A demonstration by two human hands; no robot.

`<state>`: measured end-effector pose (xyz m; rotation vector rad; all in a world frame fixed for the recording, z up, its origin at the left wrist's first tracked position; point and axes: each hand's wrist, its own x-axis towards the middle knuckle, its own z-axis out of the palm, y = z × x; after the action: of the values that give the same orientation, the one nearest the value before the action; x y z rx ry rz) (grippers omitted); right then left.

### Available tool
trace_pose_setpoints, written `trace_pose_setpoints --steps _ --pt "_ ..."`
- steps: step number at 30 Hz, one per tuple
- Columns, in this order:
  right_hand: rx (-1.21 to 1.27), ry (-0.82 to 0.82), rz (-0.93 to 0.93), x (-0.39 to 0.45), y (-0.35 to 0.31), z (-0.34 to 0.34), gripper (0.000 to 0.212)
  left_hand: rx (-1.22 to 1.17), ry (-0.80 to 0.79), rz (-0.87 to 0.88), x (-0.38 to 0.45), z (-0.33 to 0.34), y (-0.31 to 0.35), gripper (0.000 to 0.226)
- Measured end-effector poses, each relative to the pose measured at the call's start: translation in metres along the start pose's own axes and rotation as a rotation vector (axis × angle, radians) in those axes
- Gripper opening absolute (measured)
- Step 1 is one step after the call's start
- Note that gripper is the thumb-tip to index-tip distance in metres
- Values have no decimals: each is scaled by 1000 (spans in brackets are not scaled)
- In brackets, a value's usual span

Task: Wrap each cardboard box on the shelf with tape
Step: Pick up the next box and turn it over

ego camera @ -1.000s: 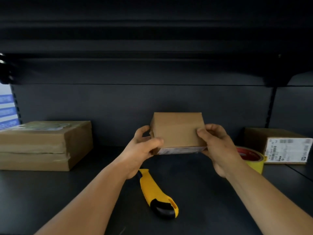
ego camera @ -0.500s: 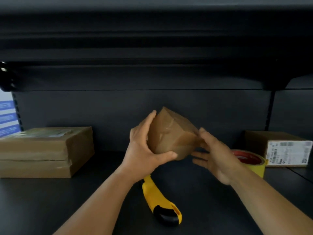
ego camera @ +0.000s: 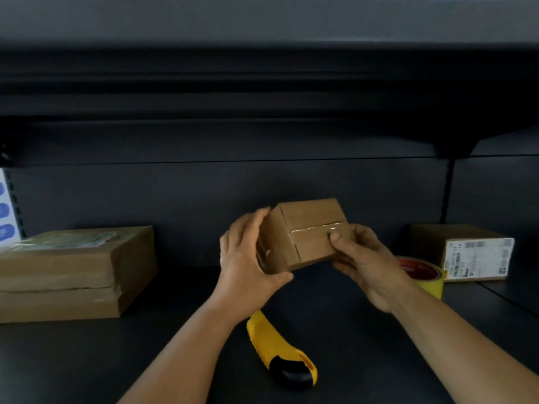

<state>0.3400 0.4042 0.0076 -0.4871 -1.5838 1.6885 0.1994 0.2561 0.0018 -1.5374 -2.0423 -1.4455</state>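
A small cardboard box (ego camera: 306, 231) is held tilted above the dark shelf (ego camera: 87, 360), a strip of clear tape running along its seam. My left hand (ego camera: 248, 258) grips its left side, thumb under the bottom edge. My right hand (ego camera: 364, 258) holds the right end, thumb pressing on the taped face. A roll of yellow tape with a red core (ego camera: 423, 272) lies on the shelf just behind my right hand. A yellow and black box cutter (ego camera: 280, 351) lies below my left wrist.
Two flat taped cardboard boxes (ego camera: 73, 272) are stacked at the left. A cardboard box with a white label (ego camera: 466, 252) stands at the right. The upper shelf (ego camera: 262, 97) hangs low overhead, and a dark back panel closes the rear.
The small box has been turned in my hands, so its taped seam faces me. My right hand went from open beside the box to holding its right end.
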Motion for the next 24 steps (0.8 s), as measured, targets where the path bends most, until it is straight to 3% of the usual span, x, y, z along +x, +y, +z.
trace_pose_setpoints --steps 3,9,14,20,24 --pt "42 -4 -14 0 -2 0 51 -60 -6 9 0 2 1 107" --pt "59 -83 -60 -5 -3 2 74 -337 -74 -108 3 0 2 103" --pt "48 -52 -99 -8 -5 4 77 -613 -56 -216 3 -4 4 68" --pt "117 -70 -73 -17 -15 4 47 -469 -238 -248 5 -6 -5 121" --pt "127 -11 -44 -14 -16 2 30 -340 -258 -215 8 -7 -4 122"
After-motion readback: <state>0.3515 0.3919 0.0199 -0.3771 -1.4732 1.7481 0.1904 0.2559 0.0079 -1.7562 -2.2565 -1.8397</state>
